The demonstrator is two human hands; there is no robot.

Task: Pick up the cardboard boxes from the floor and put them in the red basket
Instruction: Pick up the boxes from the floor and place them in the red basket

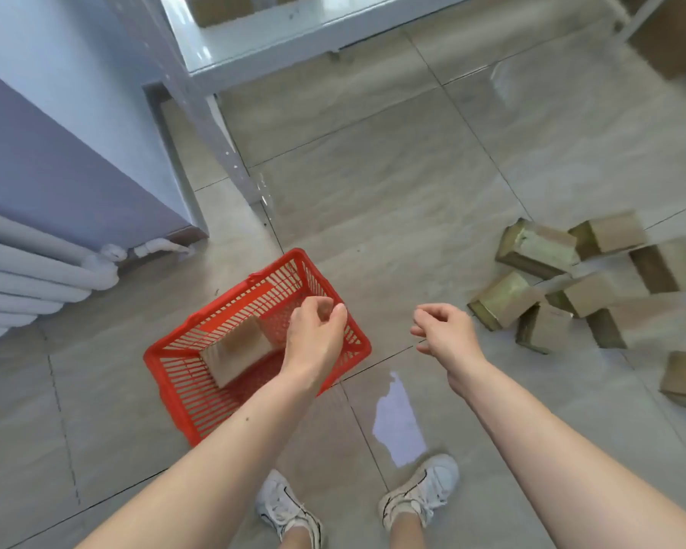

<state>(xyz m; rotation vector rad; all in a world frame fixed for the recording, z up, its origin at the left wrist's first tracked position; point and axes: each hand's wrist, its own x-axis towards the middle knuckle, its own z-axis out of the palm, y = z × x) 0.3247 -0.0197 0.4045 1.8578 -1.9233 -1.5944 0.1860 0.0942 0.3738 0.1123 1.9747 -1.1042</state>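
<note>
In red basket [167,362]: one cardboard box [238,352], below empty left grip [317,330].

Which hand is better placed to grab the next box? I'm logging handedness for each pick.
Probably the right hand: it hangs empty, nearest the cardboard boxes on the floor. The left hand is over the red basket, farther away.

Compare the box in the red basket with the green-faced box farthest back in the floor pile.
The box in the basket lies alone inside the red basket; the green-faced box sits on the floor among others. The first shows plain brown faces, the second a greenish one. Both are small cardboard boxes.
</note>
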